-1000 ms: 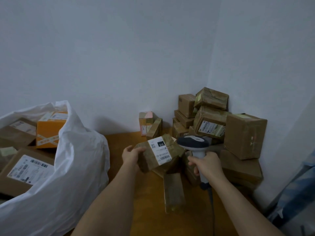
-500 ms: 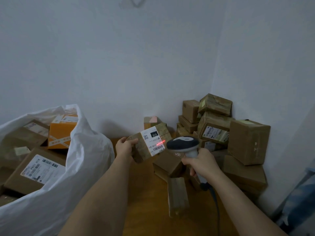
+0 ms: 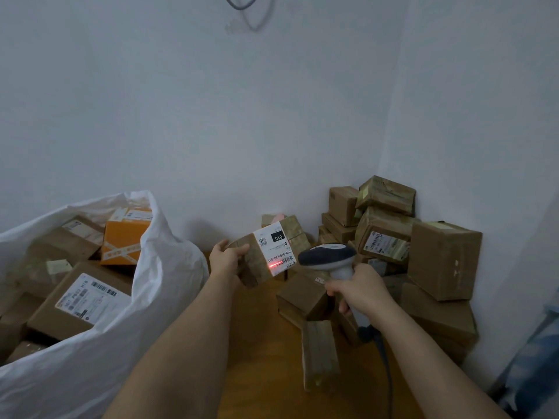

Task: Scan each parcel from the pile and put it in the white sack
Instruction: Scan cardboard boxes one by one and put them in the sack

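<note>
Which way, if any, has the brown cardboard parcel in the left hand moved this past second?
Yes: the brown cardboard parcel rose and shifted left towards the white plastic sack, judged against the corner pile of brown boxes.

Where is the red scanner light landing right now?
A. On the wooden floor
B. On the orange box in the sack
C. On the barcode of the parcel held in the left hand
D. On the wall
C: the red line crosses the barcode on the label of the parcel that the left hand holds up before the scanner gripped by the right hand.
</note>
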